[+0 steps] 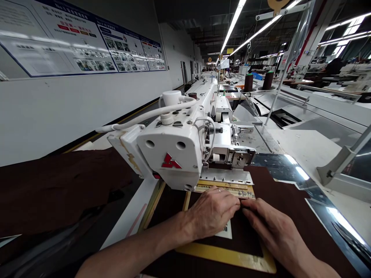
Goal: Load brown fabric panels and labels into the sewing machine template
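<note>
Dark brown fabric lies under a yellow frame in front of a white sewing machine. My left hand rests over the fabric, fingers bent together and pointing right, with a ring on one finger. My right hand reaches in from the right, its thumb and forefinger pinched at the fabric beside the left fingertips. Both hands meet just below a yellow strip with handwritten numbers. A white label with dark letters shows partly beneath my left hand.
More brown fabric is heaped at the left. Dark thread cones stand behind the machine. Scissors lie at the right edge on a shiny plate. A clear panel on a metal stand rises at the right.
</note>
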`<action>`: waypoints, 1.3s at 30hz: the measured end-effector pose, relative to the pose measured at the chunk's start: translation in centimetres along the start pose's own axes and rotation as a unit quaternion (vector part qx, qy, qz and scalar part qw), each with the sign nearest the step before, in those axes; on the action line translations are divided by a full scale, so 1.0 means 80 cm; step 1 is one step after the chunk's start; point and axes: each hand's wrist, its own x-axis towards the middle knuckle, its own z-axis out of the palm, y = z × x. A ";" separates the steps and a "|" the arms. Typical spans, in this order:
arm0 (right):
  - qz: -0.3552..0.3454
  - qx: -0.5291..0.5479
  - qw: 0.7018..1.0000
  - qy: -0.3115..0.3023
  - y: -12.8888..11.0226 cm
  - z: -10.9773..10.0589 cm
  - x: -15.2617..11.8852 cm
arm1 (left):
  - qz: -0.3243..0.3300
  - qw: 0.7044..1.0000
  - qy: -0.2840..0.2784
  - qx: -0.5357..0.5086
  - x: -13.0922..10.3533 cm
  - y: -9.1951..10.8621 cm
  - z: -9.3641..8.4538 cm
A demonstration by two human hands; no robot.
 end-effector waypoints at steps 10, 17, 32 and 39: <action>0.040 0.015 0.999 -0.008 -0.002 -0.002 0.003 | -0.002 1.000 -0.001 -0.002 0.003 0.000 0.004; 0.061 -0.033 0.997 -0.028 0.005 -0.001 -0.005 | 0.031 0.999 -0.008 0.013 0.001 -0.002 0.005; 0.065 -0.018 0.998 -0.012 0.006 -0.002 -0.002 | 0.012 0.997 -0.037 -0.062 0.013 -0.004 -0.004; 0.070 -0.039 0.997 -0.009 0.009 0.001 -0.006 | 0.012 0.997 -0.013 -0.073 0.012 -0.001 0.002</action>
